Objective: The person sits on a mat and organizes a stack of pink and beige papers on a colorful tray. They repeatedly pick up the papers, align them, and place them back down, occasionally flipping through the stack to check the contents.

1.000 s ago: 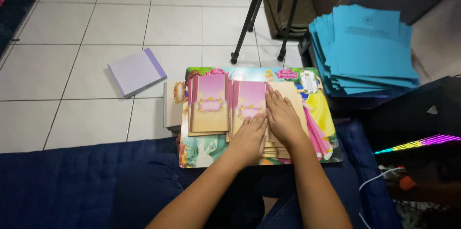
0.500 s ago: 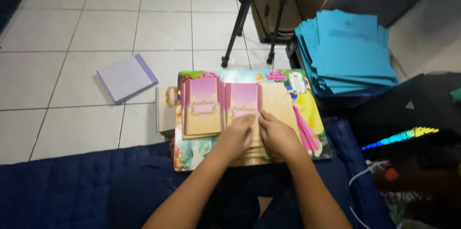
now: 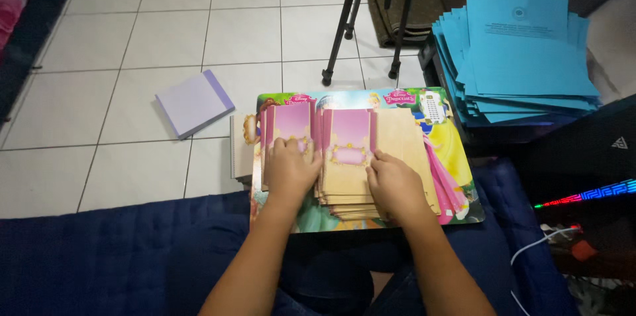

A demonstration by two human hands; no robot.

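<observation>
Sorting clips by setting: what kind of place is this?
Probably a room at home: white tiled floor, blue mattress at floor level, a colourful cartoon lap board under both hands, tripod nearby.

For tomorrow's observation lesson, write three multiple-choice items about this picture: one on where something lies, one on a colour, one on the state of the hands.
1. Where does the lilac notepad lie?
A. on the tiled floor, left of the picture board
B. on top of the blue papers
C. on the person's lap

2. What colour is the stack of papers at the upper right?
A. red
B. blue
C. white

3. What are the hands doing?
A. both raised in the air
B. one holds the tripod
C. both rest flat on the pink and tan envelopes

Answers:
1 A, the notepad sits on the white tiles, apart from the picture board.
2 B, every sheet in that stack is blue.
3 C, the left hand presses on the left pile and the right hand on the right pile.
</observation>
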